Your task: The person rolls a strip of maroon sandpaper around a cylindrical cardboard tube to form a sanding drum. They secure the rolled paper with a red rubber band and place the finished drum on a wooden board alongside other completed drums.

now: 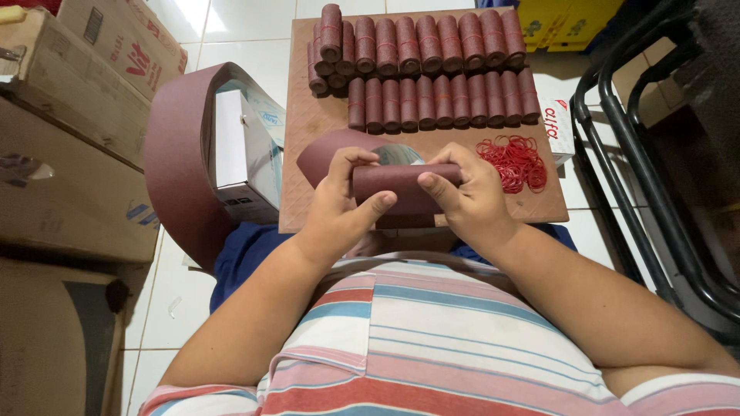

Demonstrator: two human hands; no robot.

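- Sandpaper roll [405, 185]: light, stiff, gritty; grip at both ends.
- Left hand [339, 204], right hand [462, 192]: both closed around roll.
- Rubber bands [515, 160]: just beyond right hand.

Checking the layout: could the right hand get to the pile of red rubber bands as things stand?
Probably yes. The rubber bands lie uncovered on the board just beside the right hand, nothing between; but that hand grips the sandpaper roll together with the left hand.

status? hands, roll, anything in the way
Left hand and right hand both grip the dark red roll over the board. Rubber bands right of it. Nothing blocking.
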